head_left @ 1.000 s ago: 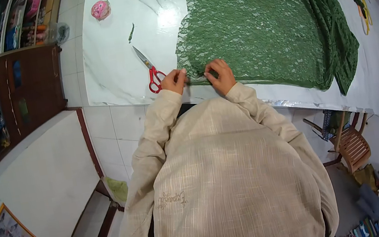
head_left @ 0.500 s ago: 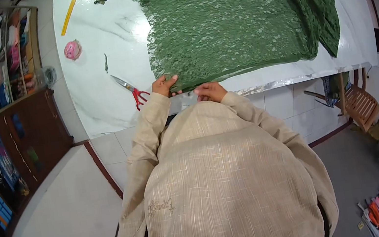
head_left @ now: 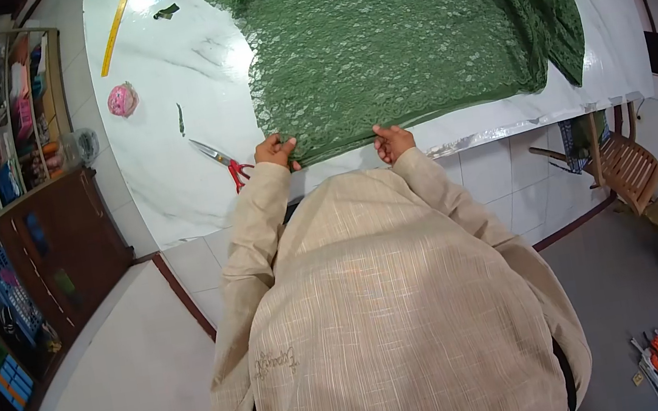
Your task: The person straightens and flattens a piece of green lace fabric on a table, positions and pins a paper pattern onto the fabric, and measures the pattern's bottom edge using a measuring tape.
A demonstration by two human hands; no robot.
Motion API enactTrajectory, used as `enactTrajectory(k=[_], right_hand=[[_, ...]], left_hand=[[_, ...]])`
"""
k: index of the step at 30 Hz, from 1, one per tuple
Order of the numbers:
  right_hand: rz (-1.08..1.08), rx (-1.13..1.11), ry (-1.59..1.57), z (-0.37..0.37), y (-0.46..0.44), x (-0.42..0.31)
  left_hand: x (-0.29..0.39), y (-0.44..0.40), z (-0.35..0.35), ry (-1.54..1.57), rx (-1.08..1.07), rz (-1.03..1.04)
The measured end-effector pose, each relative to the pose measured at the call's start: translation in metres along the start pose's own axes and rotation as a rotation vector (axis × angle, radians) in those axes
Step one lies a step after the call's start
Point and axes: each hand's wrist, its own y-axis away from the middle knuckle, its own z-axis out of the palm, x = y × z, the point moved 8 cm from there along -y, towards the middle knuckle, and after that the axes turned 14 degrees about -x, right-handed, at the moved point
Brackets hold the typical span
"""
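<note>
Green lace fabric (head_left: 381,42) lies spread over the white marbled table (head_left: 169,171), its near edge running close to the table's front. My left hand (head_left: 277,152) grips the fabric's near left corner, thumb and fingers closed on it. Farther right along the same edge, my right hand (head_left: 394,143) pinches the fabric between thumb and fingers. Just left of my left hand lies a pair of scissors (head_left: 236,173) with red handles, blades pointing up and to the left. A thin green scrap (head_left: 180,119) rests beyond the scissors.
A pink round object (head_left: 123,100) and a yellow ruler (head_left: 118,28) lie on the table's left side. Another dark green scrap (head_left: 166,13) sits near the top. A wooden chair (head_left: 619,164) stands at right, and shelves (head_left: 12,109) line the left.
My right hand has moved right along the fabric's near edge, away from my left hand, which keeps its hold on the corner. The view has shifted slightly.
</note>
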Motion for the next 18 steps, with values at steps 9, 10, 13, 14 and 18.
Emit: enactTrajectory(k=[9,10,13,14,18], right_hand=[[-0.248,0.102,0.152,-0.015,-0.029,-0.068],[-0.280,0.114,0.169,-0.018,-0.027,-0.076],[-0.347,0.131,0.203,-0.017,-0.021,-0.088],[-0.349,0.131,0.201,-0.009,-0.015,-0.078],[-0.356,0.138,0.191,0.007,0.001,-0.056]], left_hand=[[0.112,-0.003,0.048,0.009,0.006,0.224],[0.126,0.004,0.054,0.009,0.004,0.225],[0.134,0.011,0.047,-0.117,-0.025,0.260],[0.108,0.006,0.032,-0.127,-0.003,0.244],[0.026,0.016,-0.003,-0.196,0.199,0.021]])
